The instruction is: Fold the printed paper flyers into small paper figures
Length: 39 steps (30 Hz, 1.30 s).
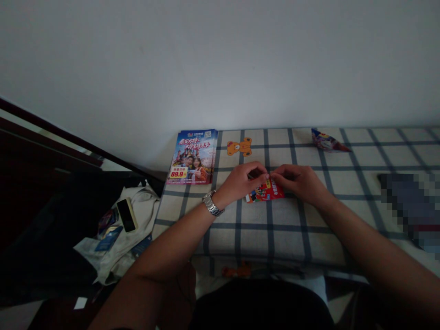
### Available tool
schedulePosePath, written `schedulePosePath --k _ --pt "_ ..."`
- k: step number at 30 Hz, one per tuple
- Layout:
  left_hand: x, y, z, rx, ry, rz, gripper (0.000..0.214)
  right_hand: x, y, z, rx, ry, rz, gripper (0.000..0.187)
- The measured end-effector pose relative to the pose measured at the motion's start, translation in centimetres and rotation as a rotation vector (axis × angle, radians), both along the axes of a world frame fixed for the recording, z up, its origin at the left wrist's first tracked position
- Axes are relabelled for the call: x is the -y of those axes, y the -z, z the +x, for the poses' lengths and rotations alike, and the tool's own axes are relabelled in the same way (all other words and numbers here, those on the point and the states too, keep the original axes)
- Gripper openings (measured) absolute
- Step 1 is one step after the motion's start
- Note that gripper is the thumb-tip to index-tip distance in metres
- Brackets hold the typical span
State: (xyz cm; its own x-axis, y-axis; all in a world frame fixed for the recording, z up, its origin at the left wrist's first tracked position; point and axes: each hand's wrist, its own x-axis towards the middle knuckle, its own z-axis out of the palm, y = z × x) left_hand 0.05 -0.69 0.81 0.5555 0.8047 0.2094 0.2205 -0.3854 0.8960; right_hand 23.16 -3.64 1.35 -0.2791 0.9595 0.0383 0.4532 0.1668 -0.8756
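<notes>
A red printed leaflet [264, 193], partly folded to a point, is between my hands low over the checked cloth. My left hand [243, 181], with a metal watch on its wrist, pinches the leaflet's upper edge between thumb and fingers. My right hand [299, 179] is closed on the same edge, its fingertips meeting those of the left. Both hands cover the leaflet's upper part. Left of them lies a neat stack of blue and pink flyers [194, 153]. A folded paper cone [326, 141] lies farther back on the right.
A blue-checked cloth [254, 224] with a printed bear [239, 147] covers the table against the wall. A blurred-out dark object [410, 201] lies on the right. Lower left, a phone [127, 215] rests on a pale bag [148, 201] beside papers.
</notes>
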Motion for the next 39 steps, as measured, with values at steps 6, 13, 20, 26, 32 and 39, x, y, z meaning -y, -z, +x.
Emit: schedulePosePath --k 6,13,20,26,32,39 --pt "-0.2 0.0 -0.1 -0.062 -0.011 0.005 0.021 -0.2 0.3 0.1 0.056 0.017 0.042 0.036" --pt "-0.1 0.1 -0.1 -0.053 0.017 0.011 0.017 -0.3 0.1 0.1 0.032 -0.027 0.014 0.039" --pt "-0.3 0.4 -0.1 0.017 0.023 -0.037 0.022 -0.4 -0.2 0.3 0.043 0.018 0.042 0.034" --pt "-0.2 0.1 -0.1 -0.015 0.058 0.009 0.017 -0.3 -0.2 0.2 0.017 0.011 0.001 0.033" --pt "-0.4 0.3 -0.2 0.027 0.013 -0.034 0.013 -0.4 -0.1 0.1 -0.025 0.027 -0.017 0.038" --pt "-1.2 0.9 -0.5 0.119 -0.19 -0.005 0.014 -0.6 0.3 1.0 -0.15 0.025 -0.119 0.038"
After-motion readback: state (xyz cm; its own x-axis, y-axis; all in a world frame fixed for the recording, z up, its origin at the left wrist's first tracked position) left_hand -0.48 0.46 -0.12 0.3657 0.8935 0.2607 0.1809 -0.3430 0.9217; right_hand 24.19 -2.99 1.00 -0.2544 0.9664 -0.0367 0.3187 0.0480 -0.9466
